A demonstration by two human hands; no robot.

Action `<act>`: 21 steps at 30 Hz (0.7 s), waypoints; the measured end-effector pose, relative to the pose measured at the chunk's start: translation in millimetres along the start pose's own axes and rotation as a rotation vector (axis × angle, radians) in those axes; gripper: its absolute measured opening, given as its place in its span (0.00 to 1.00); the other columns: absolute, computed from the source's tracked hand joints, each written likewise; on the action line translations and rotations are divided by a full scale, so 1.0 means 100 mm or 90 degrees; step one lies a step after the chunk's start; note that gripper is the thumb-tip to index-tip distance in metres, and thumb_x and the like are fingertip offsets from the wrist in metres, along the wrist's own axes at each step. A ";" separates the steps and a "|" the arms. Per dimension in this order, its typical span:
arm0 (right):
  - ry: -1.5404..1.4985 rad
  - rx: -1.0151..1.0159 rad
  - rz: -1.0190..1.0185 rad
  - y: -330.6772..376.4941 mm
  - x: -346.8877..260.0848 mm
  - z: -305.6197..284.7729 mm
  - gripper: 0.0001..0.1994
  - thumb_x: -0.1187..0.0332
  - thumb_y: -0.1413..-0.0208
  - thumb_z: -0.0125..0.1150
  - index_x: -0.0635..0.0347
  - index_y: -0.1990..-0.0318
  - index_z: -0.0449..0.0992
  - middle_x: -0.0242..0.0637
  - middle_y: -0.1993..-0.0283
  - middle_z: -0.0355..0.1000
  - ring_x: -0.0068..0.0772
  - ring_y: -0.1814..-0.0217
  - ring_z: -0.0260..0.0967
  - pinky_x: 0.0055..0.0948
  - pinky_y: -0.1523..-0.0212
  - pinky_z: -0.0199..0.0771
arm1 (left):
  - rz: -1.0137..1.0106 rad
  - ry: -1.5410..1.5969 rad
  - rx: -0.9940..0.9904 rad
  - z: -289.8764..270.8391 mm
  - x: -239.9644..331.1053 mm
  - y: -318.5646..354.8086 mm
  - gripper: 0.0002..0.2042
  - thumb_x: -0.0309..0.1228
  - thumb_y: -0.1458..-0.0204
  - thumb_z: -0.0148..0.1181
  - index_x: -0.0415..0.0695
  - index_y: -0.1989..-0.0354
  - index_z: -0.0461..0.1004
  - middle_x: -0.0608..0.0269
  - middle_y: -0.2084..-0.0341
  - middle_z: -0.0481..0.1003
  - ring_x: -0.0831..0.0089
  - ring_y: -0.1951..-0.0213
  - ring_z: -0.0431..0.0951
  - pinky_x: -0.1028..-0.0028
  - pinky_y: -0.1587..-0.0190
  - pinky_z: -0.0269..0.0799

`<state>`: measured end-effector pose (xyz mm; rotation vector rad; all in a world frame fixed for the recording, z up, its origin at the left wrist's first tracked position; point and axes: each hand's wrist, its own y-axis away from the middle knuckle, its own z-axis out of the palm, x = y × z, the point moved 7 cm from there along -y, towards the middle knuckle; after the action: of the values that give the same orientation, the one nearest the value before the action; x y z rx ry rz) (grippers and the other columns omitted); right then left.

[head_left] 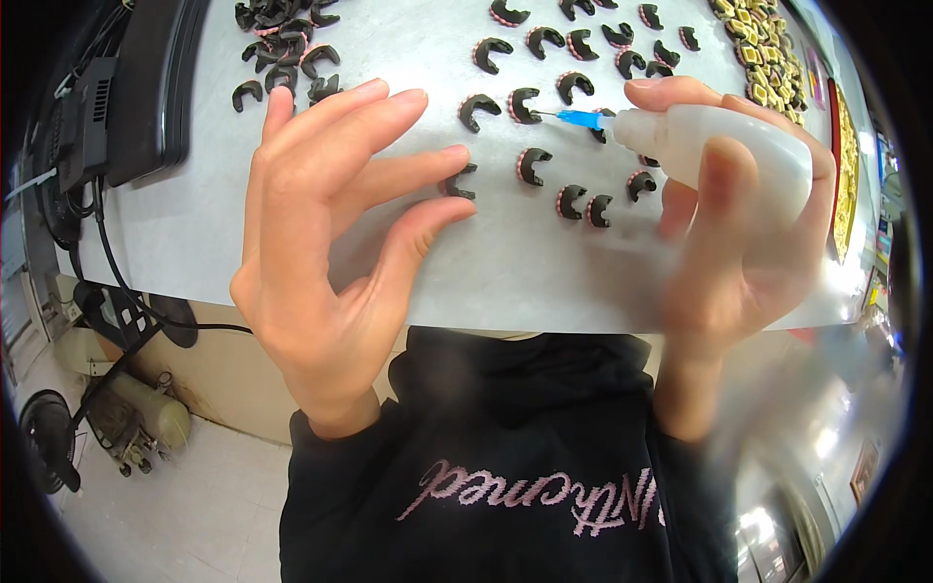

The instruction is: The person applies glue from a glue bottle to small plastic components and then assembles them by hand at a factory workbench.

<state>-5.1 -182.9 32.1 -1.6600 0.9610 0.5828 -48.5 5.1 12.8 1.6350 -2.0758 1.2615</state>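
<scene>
My right hand point(724, 233) grips a translucent white squeeze bottle point(753, 160), its thumb lying across the side. The bottle's blue-hubbed needle tip point(580, 119) points left, its end at a black U-shaped piece point(523, 105) edged with pink beads. My left hand point(340, 214) is curved, with thumb and index fingertips on either side of another black U-shaped piece point(461, 182), seemingly pinching it; contact is hard to make out. The other left fingers are stretched out. Around the needle lie similar pieces, such as one point(478, 113) just left and one point(533, 166) just below.
A grey-white table point(544, 262) carries several more black pieces, with a pile point(282, 44) at the far left. Gold-coloured parts point(768, 53) crowd the far right. A black device point(160, 87) with cables stands at the left. The near table edge runs before my black top.
</scene>
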 end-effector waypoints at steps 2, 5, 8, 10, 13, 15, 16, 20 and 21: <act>0.004 -0.001 0.004 0.00 0.01 -0.01 0.13 0.64 0.34 0.55 0.69 0.55 0.69 0.54 0.62 0.80 0.16 0.81 0.60 0.14 0.79 0.58 | -0.004 0.005 0.003 0.01 -0.01 0.01 0.26 0.19 0.58 0.71 0.37 0.47 0.69 0.56 0.68 0.84 0.64 0.48 0.80 0.50 0.29 0.50; 0.038 0.043 -0.018 0.01 0.06 -0.07 0.13 0.64 0.34 0.55 0.69 0.55 0.68 0.54 0.61 0.80 0.17 0.81 0.61 0.13 0.79 0.59 | 0.004 0.005 -0.002 0.03 -0.02 0.01 0.26 0.19 0.58 0.71 0.37 0.47 0.69 0.56 0.68 0.84 0.64 0.48 0.80 0.50 0.29 0.50; 0.012 0.024 0.029 0.02 0.03 -0.04 0.13 0.65 0.34 0.54 0.69 0.54 0.68 0.54 0.61 0.80 0.17 0.80 0.61 0.13 0.80 0.59 | 0.003 0.004 -0.002 0.02 -0.03 0.01 0.26 0.19 0.58 0.71 0.37 0.47 0.69 0.56 0.68 0.84 0.64 0.48 0.80 0.50 0.29 0.50; 0.004 0.018 -0.001 0.00 0.04 -0.01 0.13 0.65 0.34 0.55 0.69 0.54 0.68 0.55 0.60 0.80 0.17 0.80 0.61 0.13 0.80 0.59 | 0.000 0.001 -0.001 0.01 -0.02 0.01 0.26 0.19 0.58 0.71 0.37 0.47 0.69 0.56 0.68 0.84 0.64 0.48 0.79 0.50 0.29 0.50; 0.093 0.016 0.048 -0.06 -0.14 0.09 0.13 0.65 0.34 0.55 0.69 0.54 0.68 0.55 0.60 0.80 0.17 0.80 0.61 0.14 0.80 0.59 | 0.001 -0.001 -0.001 0.02 -0.02 0.01 0.26 0.19 0.58 0.71 0.37 0.47 0.69 0.56 0.68 0.84 0.63 0.48 0.79 0.50 0.29 0.50; 0.190 0.018 0.127 -0.07 -0.15 0.12 0.14 0.65 0.34 0.55 0.69 0.54 0.68 0.55 0.60 0.80 0.17 0.80 0.61 0.14 0.80 0.59 | 0.005 0.000 -0.001 0.02 -0.02 0.01 0.26 0.19 0.58 0.71 0.37 0.47 0.69 0.56 0.68 0.84 0.63 0.48 0.79 0.50 0.29 0.50; 0.190 0.025 0.125 -0.07 -0.15 0.12 0.14 0.64 0.34 0.56 0.70 0.54 0.68 0.55 0.60 0.80 0.17 0.81 0.60 0.14 0.80 0.59 | 0.004 -0.003 -0.003 0.02 -0.01 0.00 0.26 0.19 0.58 0.71 0.37 0.48 0.69 0.56 0.68 0.84 0.63 0.48 0.79 0.50 0.29 0.50; 0.252 0.059 0.166 -0.05 -0.13 0.05 0.14 0.63 0.34 0.56 0.70 0.55 0.68 0.54 0.60 0.80 0.17 0.81 0.59 0.14 0.79 0.59 | 0.012 0.000 -0.002 0.02 -0.02 0.00 0.26 0.19 0.57 0.71 0.37 0.48 0.69 0.56 0.68 0.84 0.63 0.48 0.79 0.50 0.29 0.51; 0.252 0.059 0.166 -0.05 -0.11 0.04 0.14 0.63 0.34 0.56 0.70 0.55 0.68 0.54 0.60 0.80 0.17 0.81 0.59 0.14 0.79 0.59 | 0.012 0.000 -0.002 0.02 -0.01 0.00 0.26 0.19 0.57 0.71 0.37 0.48 0.69 0.56 0.68 0.84 0.63 0.48 0.79 0.50 0.29 0.51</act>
<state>-6.8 -175.4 42.4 -1.6079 1.4856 0.3775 -47.3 4.2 10.5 1.6182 -2.0966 1.2624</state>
